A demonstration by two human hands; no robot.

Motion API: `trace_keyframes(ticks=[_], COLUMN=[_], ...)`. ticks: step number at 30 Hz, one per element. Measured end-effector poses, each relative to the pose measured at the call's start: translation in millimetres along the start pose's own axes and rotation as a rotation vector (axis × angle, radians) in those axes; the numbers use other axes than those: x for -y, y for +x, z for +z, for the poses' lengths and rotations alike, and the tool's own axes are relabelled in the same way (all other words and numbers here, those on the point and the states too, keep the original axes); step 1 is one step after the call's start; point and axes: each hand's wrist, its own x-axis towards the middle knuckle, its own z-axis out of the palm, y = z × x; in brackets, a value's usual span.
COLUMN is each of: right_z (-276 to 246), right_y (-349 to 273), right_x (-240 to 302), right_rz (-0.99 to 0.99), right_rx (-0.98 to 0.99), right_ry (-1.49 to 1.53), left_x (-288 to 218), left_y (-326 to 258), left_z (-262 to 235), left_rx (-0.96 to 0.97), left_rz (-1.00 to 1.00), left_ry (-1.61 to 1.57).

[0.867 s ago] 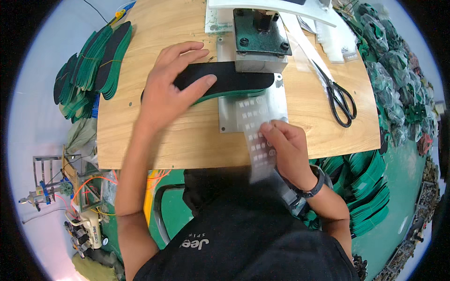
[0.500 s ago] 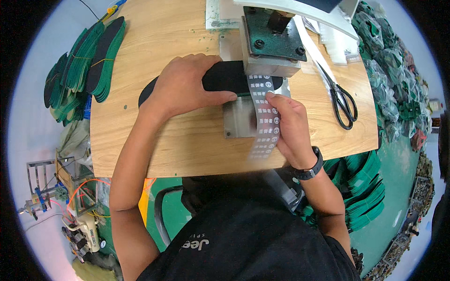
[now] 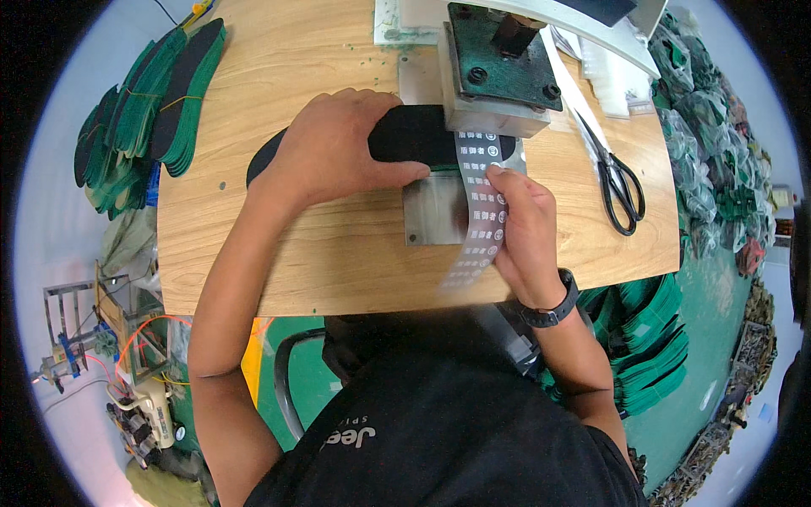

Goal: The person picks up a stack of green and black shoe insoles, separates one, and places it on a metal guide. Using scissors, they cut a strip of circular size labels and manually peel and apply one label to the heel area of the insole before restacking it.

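Observation:
A black insole point(image 3: 412, 135) with a green edge lies across a metal plate point(image 3: 432, 218), its right part beneath the block of a press point(image 3: 497, 117). My left hand point(image 3: 331, 160) is closed over the insole, with the thumb along its near edge and the fingers over its far side. Between the thumb and fingers of my right hand point(image 3: 530, 228) is the side of a clear film strip point(image 3: 483, 196) with a repeated white print. The strip's upper end lies over the insole at the press block; its lower end hangs toward me and is blurred.
Black-handled scissors point(image 3: 621, 190) lie on the wooden table point(image 3: 338, 262) to the right. Banded bundles of insoles point(image 3: 182, 101) sit at the far left edge. Green stacks point(image 3: 646, 338) stand below the table at right, and bagged goods point(image 3: 701, 160) are piled beyond it.
The whole view has shifted slightly. Both hands keep their holds on the insole and the film strip, and the strip's loose lower end has swung a little to the left.

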Motion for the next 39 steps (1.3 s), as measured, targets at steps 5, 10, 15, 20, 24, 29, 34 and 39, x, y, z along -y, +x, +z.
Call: trace_keyframes(ticks=[5, 10, 15, 20, 24, 29, 34, 39], right_z=[-1, 0, 3, -12, -6, -5, -12, -1], right_y=[-1, 2, -2, -2, -54, -57, -16, -8], right_x=[-1, -2, 3, -8, -2, 18, 15, 5], right_rz=[0.022, 0.029, 0.022, -0.137, -0.205, -0.065, -0.037, -0.006], right_rx=[-0.032, -0.026, -0.025, 0.046, 0.176, -0.219, -0.087, -0.073], right_ry=[-0.047, -0.037, -0.033, -0.157, -0.527, -0.061, 0.049, 0.052], left_x=[2, 1, 1, 4, 1, 16, 14, 10], left_y=[-2, -5, -5, -10, -12, -15, -15, -16], left_z=[3, 6, 6, 2, 3, 2, 1, -3], left_rx=[-0.002, -0.066, -0.166, -0.158, -0.209, -0.274, -0.216, -0.184], left_rz=[0.033, 0.086, 0.226, 0.235, 0.111, -0.057, -0.007, -0.021], left_ry=[0.008, 0.035, -0.151, -0.200, -0.316, -0.610, -0.566, -0.525])
